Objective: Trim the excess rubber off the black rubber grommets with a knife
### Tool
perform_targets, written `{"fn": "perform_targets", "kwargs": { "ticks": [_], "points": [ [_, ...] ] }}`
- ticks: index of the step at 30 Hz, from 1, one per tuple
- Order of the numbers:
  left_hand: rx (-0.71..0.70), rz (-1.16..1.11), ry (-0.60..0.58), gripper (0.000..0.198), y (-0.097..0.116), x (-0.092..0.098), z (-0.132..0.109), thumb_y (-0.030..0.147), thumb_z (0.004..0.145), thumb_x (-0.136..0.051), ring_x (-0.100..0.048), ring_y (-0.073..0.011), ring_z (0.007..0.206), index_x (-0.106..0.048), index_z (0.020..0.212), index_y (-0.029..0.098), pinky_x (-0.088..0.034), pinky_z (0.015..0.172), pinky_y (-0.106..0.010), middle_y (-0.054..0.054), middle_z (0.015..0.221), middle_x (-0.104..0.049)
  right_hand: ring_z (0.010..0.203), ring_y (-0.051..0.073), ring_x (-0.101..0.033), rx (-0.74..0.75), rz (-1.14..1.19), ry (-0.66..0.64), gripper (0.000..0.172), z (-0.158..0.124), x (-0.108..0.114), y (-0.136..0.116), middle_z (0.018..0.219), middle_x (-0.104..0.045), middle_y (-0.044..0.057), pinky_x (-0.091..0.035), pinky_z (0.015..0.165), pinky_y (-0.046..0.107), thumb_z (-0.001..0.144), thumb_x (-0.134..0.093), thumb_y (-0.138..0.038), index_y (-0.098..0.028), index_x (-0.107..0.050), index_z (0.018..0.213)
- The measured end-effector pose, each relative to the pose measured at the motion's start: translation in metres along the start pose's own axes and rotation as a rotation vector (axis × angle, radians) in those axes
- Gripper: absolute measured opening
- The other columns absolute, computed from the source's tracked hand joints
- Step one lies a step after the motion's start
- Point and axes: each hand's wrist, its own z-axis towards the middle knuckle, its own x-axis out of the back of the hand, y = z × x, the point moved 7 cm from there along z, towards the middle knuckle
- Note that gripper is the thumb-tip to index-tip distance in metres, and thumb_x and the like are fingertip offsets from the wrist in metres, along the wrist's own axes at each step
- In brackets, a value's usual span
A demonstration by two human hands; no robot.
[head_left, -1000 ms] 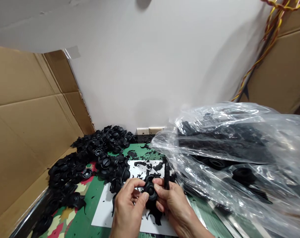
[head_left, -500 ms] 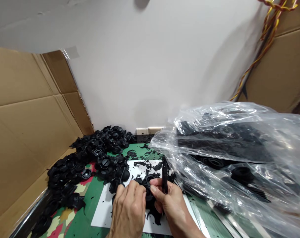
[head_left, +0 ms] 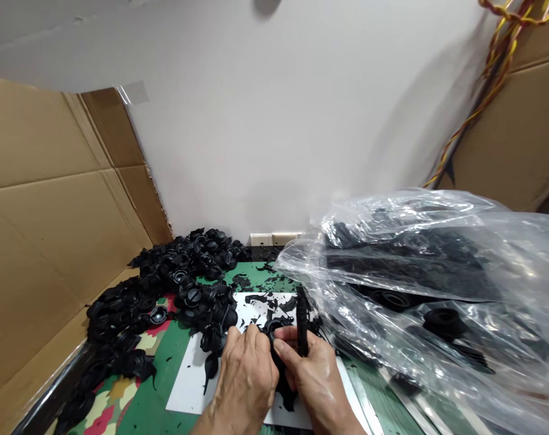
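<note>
My left hand [head_left: 249,371] is closed, knuckles up, over a white sheet [head_left: 188,377]; its fingertips are hidden, and it lies against a black ribbed rubber part [head_left: 273,327]. Beside it, my right hand [head_left: 313,368] pinches that part between thumb and forefinger. A slim black tool [head_left: 302,320] stands upright in my right hand, between the fingers. Black scraps [head_left: 287,303] are scattered on the sheet beyond my hands. Left of my left hand lies one black piece with a thin tail [head_left: 211,367].
A large pile of black rubber parts [head_left: 195,299] covers the left of the green table [head_left: 160,374]. At the right lies a clear plastic bag [head_left: 419,278] of black parts. Cardboard [head_left: 43,181] stands at the left, a white wall [head_left: 256,133] behind, and twisted wires [head_left: 478,112] hang at upper right.
My left hand has shifted right, closer to my right hand, uncovering the piece with the thin tail. My right hand still holds the tool and has barely moved.
</note>
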Motion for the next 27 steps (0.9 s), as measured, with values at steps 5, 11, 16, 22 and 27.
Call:
{"fn": "perform_targets", "kwargs": {
  "ticks": [5,11,16,22,27],
  "points": [
    [0.406,-0.556,-0.094,0.022,-0.039,-0.003,-0.013,0.014,0.085,-0.037,-0.049,-0.0174,0.059,-0.046,0.066,0.022,-0.039,0.054,-0.027,0.000,0.063,-0.051,0.031,0.007,-0.034,-0.033,0.057,-0.004,0.022,0.008,0.003,0.003,0.041,-0.047,-0.007,-0.024,0.033,0.021,0.054,-0.076,-0.028,-0.016,-0.065,0.069],
    [0.808,-1.034,-0.158,0.034,-0.063,-0.013,-0.033,0.036,0.085,-0.047,-0.037,-0.0123,0.052,-0.040,0.055,0.022,-0.033,0.049,-0.023,0.005,0.054,-0.037,0.030,0.004,-0.030,-0.120,0.060,0.020,0.027,0.013,0.001,0.016,0.042,-0.047,-0.008,-0.020,0.030,0.019,0.050,-0.073,-0.031,-0.014,-0.062,0.068],
    [0.901,-1.189,-0.226,0.043,-0.048,-0.025,-0.037,0.011,0.062,-0.064,-0.044,-0.0112,0.052,-0.060,0.104,0.020,-0.035,0.049,-0.020,0.007,0.059,-0.052,0.029,0.004,-0.030,-0.092,0.114,-0.017,0.030,0.012,-0.001,0.020,0.041,-0.046,-0.008,-0.020,0.031,0.019,0.051,-0.077,-0.034,-0.014,-0.062,0.069],
    [1.012,-1.519,-0.230,0.036,-0.035,-0.040,-0.036,0.013,0.059,-0.071,-0.048,-0.0102,0.050,-0.069,0.095,0.017,-0.038,0.047,-0.019,0.005,0.053,-0.056,0.031,0.007,-0.038,-0.056,0.099,-0.049,0.034,0.013,-0.003,0.022,0.043,-0.052,-0.005,-0.026,0.033,0.021,0.050,-0.080,-0.039,-0.015,-0.064,0.068],
    [1.046,-1.635,-0.109,0.031,-0.045,-0.045,-0.041,0.019,0.055,-0.079,-0.057,-0.0135,0.055,-0.073,0.086,0.016,-0.048,0.054,-0.023,-0.002,0.065,-0.068,0.032,0.009,-0.041,-0.021,0.091,-0.138,0.041,0.004,-0.012,0.011,0.044,-0.053,-0.003,-0.028,0.033,0.021,0.054,-0.078,-0.052,-0.015,-0.064,0.067]
  ]
}}
